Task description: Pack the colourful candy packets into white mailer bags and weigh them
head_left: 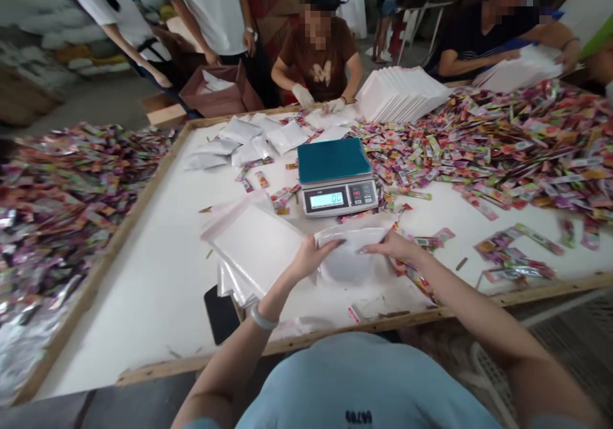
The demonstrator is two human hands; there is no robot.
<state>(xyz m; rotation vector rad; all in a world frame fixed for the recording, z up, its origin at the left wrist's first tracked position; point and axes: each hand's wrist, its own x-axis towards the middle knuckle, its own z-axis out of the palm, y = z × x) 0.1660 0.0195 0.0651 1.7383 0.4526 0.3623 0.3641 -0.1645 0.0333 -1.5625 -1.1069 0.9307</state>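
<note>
My left hand (309, 258) and my right hand (395, 247) both grip a white plastic bag (352, 250), one on each side of its top edge, just above the table's near part. The bag bulges below my fingers. Directly behind it stands a digital scale (335, 177) with a teal platform and a lit display. A stack of flat white bags (253, 244) lies to the left of my left hand. Colourful sachets (421, 282) lie under and beside my right wrist.
A huge heap of colourful sachets (502, 142) covers the right of the white table (158, 276); another heap (52, 205) lies left. A black phone (221, 314) rests at the front edge. Across the table a gloved person (320, 65) handles white bags; others stand nearby.
</note>
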